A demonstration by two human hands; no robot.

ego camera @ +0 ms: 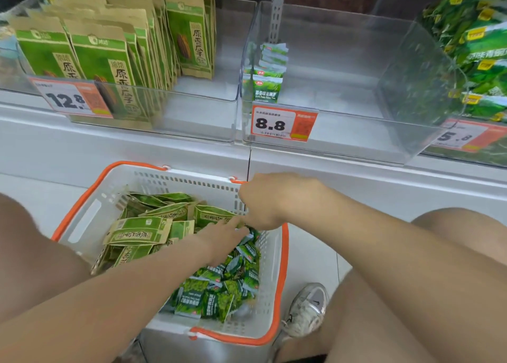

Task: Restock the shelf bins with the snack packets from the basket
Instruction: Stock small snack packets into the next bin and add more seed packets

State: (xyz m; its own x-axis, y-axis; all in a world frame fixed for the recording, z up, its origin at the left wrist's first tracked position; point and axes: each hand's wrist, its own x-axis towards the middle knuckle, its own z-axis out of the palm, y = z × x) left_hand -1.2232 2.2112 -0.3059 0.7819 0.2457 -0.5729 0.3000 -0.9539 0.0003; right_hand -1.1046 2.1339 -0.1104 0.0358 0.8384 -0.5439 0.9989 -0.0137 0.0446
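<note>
**Head view: restocking from basket to shelf.** The white basket [285, 266] with an orange rim is sitting on the floor below the shelf, in front of the crouching person. Small green snack packets [219, 291] are lying heaped in its near-right part. Kraft-paper packets [137, 232] are lying flat in its left part.

The left hand [222, 238] is reaching in with fingers [233, 225] straight and relaxed, tips pointing far-right and touching the far edge of the green heap. The right hand [274, 200] is hanging over the same spot from the right, with fingers [258, 220] curled downward. Their tips are meeting the left fingertips, and whether they are pinching a packet cannot be told.

The green heap is lying just below the fingertips and spreading from them toward the near side. The packets are jumbled, with no shared long axis.

The right hand is the nearer one to the middle bin [343, 88], which is standing far of and above it. This bin is holding only a short upright row of matching green packets [267, 80] at its left wall, behind the 8.8 price tag [282, 124]. The coming move is probably a lift from the heap up and away to this bin.
</note>
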